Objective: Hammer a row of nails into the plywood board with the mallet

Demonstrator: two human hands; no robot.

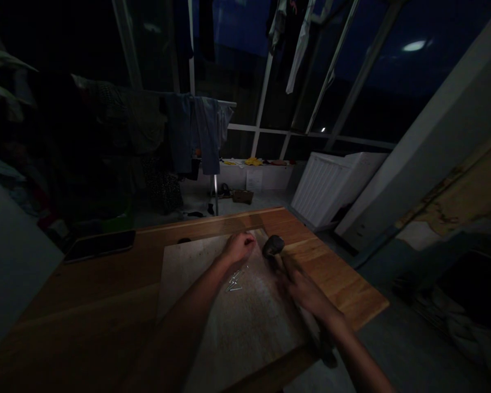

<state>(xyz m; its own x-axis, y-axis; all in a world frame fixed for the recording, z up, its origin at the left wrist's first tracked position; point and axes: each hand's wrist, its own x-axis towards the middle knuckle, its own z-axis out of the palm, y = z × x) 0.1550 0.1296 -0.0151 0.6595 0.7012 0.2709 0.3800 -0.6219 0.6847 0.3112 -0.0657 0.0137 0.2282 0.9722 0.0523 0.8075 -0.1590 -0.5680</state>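
Observation:
My right hand [305, 289] is wrapped round the handle of a hammer [273, 245]. The hammer's dark head is raised close to my left hand, and its handle slants down towards the near right, blurred by motion. My left hand [239, 247] rests near the far right corner of a pale wooden board [237, 338]. Its thumb and fingers are pinched together; whatever is between them is too small and dark to make out. Several loose silvery nails [234, 283] lie on the board just below my left wrist.
The board lies on a wooden table [327, 267]. A dark flat device [100, 245] sits at the table's far left, and a small dark object [184, 240] behind the board. Beyond are hanging clothes [204, 131] and a white ribbed cabinet [321, 183]. The light is dim.

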